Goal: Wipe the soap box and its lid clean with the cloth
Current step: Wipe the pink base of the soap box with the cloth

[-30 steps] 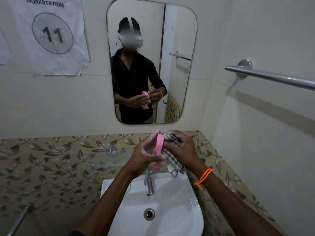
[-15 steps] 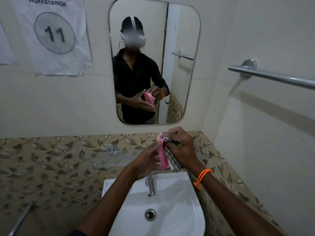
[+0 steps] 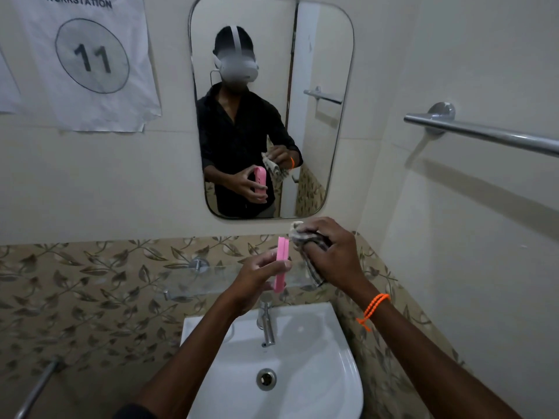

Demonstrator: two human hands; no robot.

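My left hand (image 3: 257, 275) holds a pink soap box piece (image 3: 282, 263) upright and edge-on above the basin; I cannot tell whether it is the box or the lid. To its right, my right hand (image 3: 334, 255) is closed around a bunched checked cloth (image 3: 304, 237), whose loose end hangs below the fist. A small gap separates the cloth from the pink piece. The mirror (image 3: 317, 55) reflects both hands, the pink piece and the cloth.
A white washbasin (image 3: 317, 373) with a chrome tap (image 3: 266, 323) lies below my hands. A glass shelf (image 3: 211, 282) runs along the leaf-patterned tiles behind them. A steel towel rail (image 3: 484, 134) juts from the right wall; another rail (image 3: 36, 388) is at lower left.
My right hand has lifted the cloth off the pink piece and moved up and to the right. My left hand has turned the piece edge-on and lowered it slightly.
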